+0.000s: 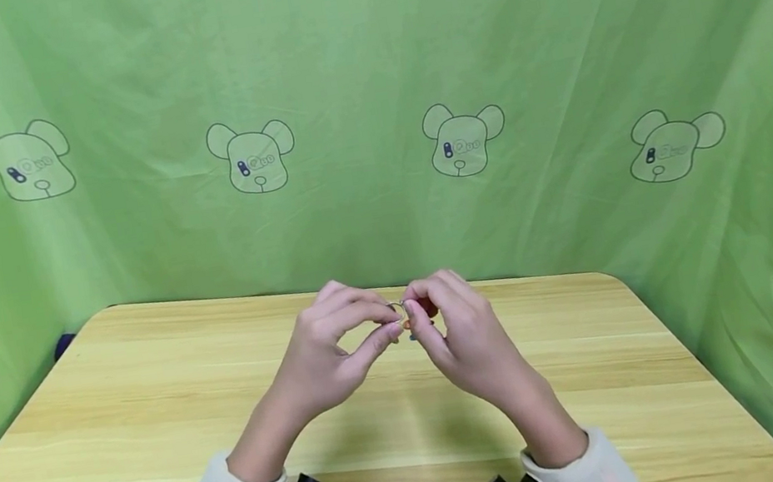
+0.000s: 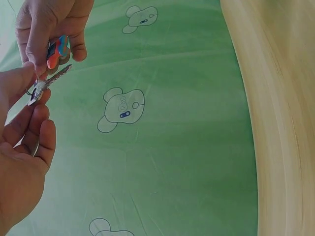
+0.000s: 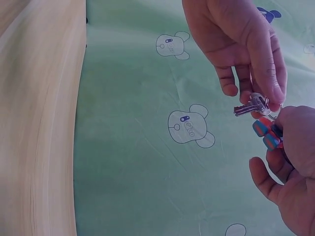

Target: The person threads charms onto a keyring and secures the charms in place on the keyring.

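Observation:
Both hands meet above the far part of the wooden table, with a thin metal key ring (image 1: 398, 307) between their fingertips. My left hand (image 1: 323, 348) pinches a silver key (image 3: 251, 105) at its head, where the ring passes. The key's toothed blade sticks out past the fingers in both wrist views. Opposite, my right hand (image 1: 465, 330) pinches the ring between thumb and index finger. A small orange and blue charm (image 2: 59, 52) hangs by the right hand's fingers; in the right wrist view its blue, orange-striped ends show below the key. Fingertips hide part of the ring.
The light wooden table (image 1: 156, 412) has rounded far corners. Behind it and at both sides hangs a green curtain (image 1: 340, 46) printed with bear heads. Black wrist cameras sit at both cuffs, low over the table.

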Motion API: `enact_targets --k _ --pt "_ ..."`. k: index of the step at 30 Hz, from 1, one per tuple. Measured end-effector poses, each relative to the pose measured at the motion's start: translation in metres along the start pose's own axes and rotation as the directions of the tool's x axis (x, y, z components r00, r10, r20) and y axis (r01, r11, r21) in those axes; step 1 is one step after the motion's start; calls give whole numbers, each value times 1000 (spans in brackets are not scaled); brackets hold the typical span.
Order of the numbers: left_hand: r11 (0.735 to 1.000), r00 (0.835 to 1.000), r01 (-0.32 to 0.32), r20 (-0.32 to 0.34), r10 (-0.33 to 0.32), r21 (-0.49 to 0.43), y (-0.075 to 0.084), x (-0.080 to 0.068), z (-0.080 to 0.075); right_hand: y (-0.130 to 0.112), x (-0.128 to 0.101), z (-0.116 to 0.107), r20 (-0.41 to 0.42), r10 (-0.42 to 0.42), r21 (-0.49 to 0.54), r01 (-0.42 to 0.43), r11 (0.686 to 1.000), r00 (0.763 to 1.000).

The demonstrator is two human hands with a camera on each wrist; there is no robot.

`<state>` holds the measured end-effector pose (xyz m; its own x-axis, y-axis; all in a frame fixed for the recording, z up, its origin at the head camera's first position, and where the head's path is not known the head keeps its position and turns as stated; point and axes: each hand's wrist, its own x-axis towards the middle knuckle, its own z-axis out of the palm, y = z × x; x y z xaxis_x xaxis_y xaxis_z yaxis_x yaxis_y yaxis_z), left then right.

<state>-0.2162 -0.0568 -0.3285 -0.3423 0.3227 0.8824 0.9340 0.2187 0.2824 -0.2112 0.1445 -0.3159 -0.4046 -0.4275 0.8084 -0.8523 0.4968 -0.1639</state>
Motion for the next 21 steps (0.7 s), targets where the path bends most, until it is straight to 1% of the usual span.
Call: enact_targets --k 3,10,18,21 --pt "1000 1000 -6 -4 6 1 1 0 -1 -1 0 0 0 -5 -5 5 1000 1000" --pt "1000 1000 -6 8 6 1 2 1 -3 -2 1 -2 -2 -20 11 20 1000 1000" --pt "999 1000 -9 27 10 -36 0 0 -5 -2 2 -2 -9 -52 16 52 999 999" --pt "999 999 2 39 -1 -44 0 0 -4 -2 2 -2 -8 -50 14 50 999 999"
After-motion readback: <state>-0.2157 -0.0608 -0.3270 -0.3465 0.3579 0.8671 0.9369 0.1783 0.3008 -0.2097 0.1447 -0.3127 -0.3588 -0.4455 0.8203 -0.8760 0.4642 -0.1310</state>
